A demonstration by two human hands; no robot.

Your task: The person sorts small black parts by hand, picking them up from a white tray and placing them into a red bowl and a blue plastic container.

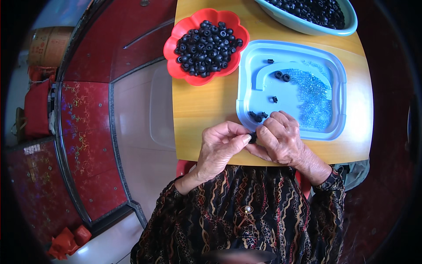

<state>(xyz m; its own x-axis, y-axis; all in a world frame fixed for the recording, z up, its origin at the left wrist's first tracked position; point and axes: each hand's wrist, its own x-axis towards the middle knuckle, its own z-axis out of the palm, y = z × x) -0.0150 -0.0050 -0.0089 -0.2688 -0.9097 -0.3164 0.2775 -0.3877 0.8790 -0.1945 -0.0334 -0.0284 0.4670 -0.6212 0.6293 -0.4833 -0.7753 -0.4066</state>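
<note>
Both hands meet over the near edge of the small wooden table [198, 110]. The left hand [220, 147] and the right hand [281, 138] have their fingertips pressed together around a small black ring [252, 137], pinching it between thumbs and forefingers; most of the ring is hidden by the fingers. It sits just at the near left corner of the light blue tray [336, 79], which lies on the right half of the table. Inside the tray are a few loose black rings [282, 76] and a spread of tiny clear beads [314, 99] toward its right side. At the far left corner of the table stands a red scalloped dish [173, 37] heaped with black rings. A pale teal bowl [347, 24] holding more of them sits at the far right edge, partly cut off.
</note>
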